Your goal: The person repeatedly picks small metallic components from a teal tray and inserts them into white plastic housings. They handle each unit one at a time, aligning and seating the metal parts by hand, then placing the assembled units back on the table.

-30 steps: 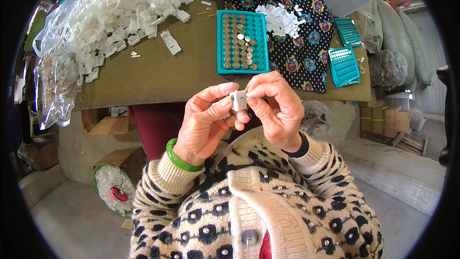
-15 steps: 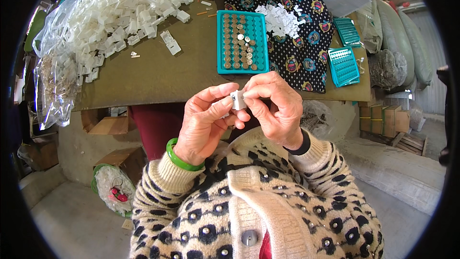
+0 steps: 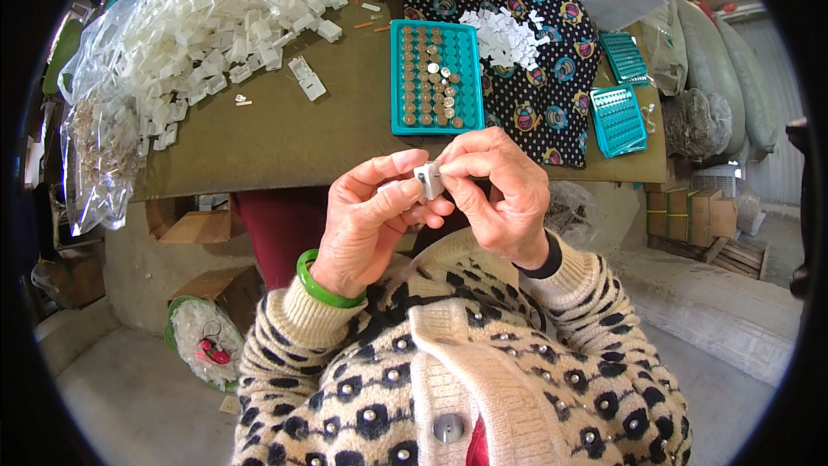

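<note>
Just in front of the table's near edge, my left hand grips a small white plastic box between thumb and fingers. A small dark spot shows on the box's left side. My right hand pinches at the box's right side with thumb and forefinger; whether a small part is between those fingertips is hidden. Beyond my hands lies a teal tray with rows of round pockets. Brownish, coin-like discs fill its left side, and a few paler, shinier ones lie toward the middle.
A large heap of translucent white plastic cases covers the table's far left. Small white pieces lie on a dark patterned cloth. Two teal trays sit at the right edge. A basin stands on the floor, lower left.
My right hand has shifted slightly to the right, its fingertips still at the box. The box appears turned a little, and my left hand has moved slightly left.
</note>
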Demonstrator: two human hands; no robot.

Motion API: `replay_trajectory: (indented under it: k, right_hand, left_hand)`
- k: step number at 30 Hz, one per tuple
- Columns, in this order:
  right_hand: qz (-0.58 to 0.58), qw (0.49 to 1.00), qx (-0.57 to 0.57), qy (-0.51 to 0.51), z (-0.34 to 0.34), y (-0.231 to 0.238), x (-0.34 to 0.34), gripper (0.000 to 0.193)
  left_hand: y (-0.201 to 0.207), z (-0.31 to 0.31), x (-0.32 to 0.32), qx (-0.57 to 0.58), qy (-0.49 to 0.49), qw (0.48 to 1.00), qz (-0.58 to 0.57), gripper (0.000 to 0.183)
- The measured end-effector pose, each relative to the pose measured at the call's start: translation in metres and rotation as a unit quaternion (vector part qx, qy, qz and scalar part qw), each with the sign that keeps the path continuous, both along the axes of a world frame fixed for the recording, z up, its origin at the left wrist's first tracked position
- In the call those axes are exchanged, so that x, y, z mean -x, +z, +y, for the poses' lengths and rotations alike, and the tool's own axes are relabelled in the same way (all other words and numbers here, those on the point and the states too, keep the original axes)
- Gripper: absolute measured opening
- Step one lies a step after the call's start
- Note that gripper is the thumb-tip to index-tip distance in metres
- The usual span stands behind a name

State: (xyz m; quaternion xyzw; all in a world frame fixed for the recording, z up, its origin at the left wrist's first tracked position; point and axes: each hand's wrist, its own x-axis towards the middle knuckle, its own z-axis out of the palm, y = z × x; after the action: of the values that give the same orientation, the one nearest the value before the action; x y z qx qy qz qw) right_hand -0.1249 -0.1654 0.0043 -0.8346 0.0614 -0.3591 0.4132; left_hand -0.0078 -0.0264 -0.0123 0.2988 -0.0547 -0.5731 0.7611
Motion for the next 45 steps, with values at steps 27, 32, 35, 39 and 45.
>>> replay_trajectory:
  k: [27,32,35,39,45]
  right_hand:
    - [0.101,0.987,0.065,0.11,-0.007,0.024,-0.028,0.014]
    - [0.156,0.968,0.188,0.055,-0.01,0.021,-0.081,0.005]
    - [0.174,0.924,0.34,0.002,-0.006,0.011,-0.118,0.015]
    - [0.252,0.876,0.408,-0.049,0.008,-0.003,-0.16,0.027]
    - [0.222,0.931,0.289,0.016,0.002,-0.005,-0.164,0.008]
  left_hand:
    - [-0.002,0.008,-0.005,-0.028,-0.003,1.0,-0.004,0.015]
    - [-0.004,0.024,-0.028,-0.054,0.089,0.994,0.014,0.009]
    - [-0.003,0.033,-0.048,0.021,0.128,0.991,0.023,0.01]
    - [0.003,0.042,-0.066,0.046,0.143,0.989,0.009,0.021]
    - [0.008,0.044,-0.088,0.038,0.183,0.982,-0.042,0.015]
